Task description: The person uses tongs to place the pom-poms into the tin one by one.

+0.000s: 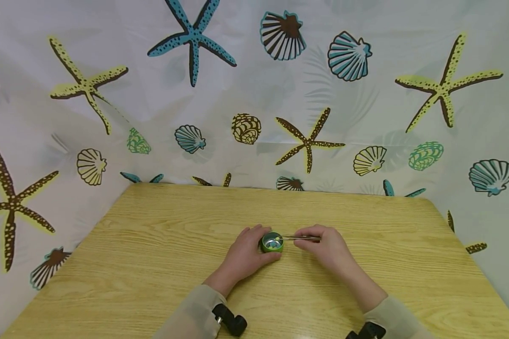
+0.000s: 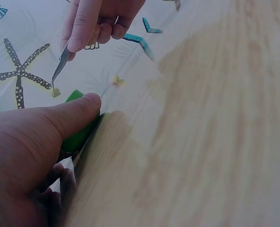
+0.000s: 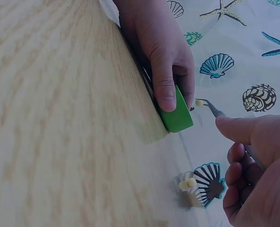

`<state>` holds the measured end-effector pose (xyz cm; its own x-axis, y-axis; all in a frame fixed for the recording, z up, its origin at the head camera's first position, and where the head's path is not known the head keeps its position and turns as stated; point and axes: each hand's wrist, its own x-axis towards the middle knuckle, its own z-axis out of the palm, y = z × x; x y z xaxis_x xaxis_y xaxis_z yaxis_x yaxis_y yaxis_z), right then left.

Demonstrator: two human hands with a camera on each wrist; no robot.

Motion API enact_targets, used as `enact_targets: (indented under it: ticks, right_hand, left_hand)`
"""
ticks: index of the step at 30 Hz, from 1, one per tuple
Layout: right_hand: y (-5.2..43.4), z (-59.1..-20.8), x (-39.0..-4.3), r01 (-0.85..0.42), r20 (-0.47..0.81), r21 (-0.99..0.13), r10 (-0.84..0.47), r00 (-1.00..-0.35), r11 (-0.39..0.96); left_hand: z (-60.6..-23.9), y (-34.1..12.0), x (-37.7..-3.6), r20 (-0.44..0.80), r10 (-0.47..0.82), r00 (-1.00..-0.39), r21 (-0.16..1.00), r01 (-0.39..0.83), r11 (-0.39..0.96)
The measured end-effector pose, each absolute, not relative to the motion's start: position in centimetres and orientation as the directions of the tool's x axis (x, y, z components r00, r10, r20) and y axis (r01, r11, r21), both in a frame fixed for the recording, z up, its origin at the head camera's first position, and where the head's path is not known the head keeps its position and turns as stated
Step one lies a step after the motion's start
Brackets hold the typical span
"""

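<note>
A small round green container (image 1: 272,243) stands on the wooden table (image 1: 152,263), and my left hand (image 1: 248,252) grips its side with thumb and fingers. The green container (image 3: 178,113) shows under my left thumb in the right wrist view, and in the left wrist view the green container (image 2: 76,130) sits behind that thumb. My right hand (image 1: 328,247) pinches metal tweezers (image 1: 299,238). The tweezers (image 2: 59,66) hold a small pale yellow bead (image 2: 56,91) at their tip, just above the container's mouth. The bead (image 3: 199,102) hovers beside the rim.
Two more pale yellow beads (image 3: 187,183) lie on the table near my right hand; they also show as loose beads (image 2: 116,81) beyond the container. A sea-themed curtain (image 1: 254,94) surrounds the table on the back and sides.
</note>
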<state>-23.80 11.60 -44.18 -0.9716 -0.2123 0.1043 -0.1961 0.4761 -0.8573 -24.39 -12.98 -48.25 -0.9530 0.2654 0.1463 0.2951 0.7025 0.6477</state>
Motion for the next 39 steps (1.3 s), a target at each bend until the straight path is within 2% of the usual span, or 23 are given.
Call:
enact_targets:
  ticks: [16, 30, 39]
  right_hand:
    - [12.2, -44.1, -24.0, -0.161, 0.082, -0.857, -0.178, -0.981, 0.49]
    - [14.8, -43.7, -24.6, -0.15, 0.104, -0.843, -0.117, -0.988, 0.517]
    - [16.4, -44.7, -25.5, -0.1, 0.06, -0.86, -0.095, -0.994, 0.501]
  left_hand:
    - [-48.3, -12.9, -24.4, 0.155, 0.267, -0.951, 0.653, 0.301, 0.695]
    - [-48.5, -12.8, -24.5, 0.153, 0.265, -0.952, 0.645, 0.3, 0.703]
    - [-48.5, -12.9, -24.5, 0.162, 0.266, -0.95, 0.646, 0.306, 0.699]
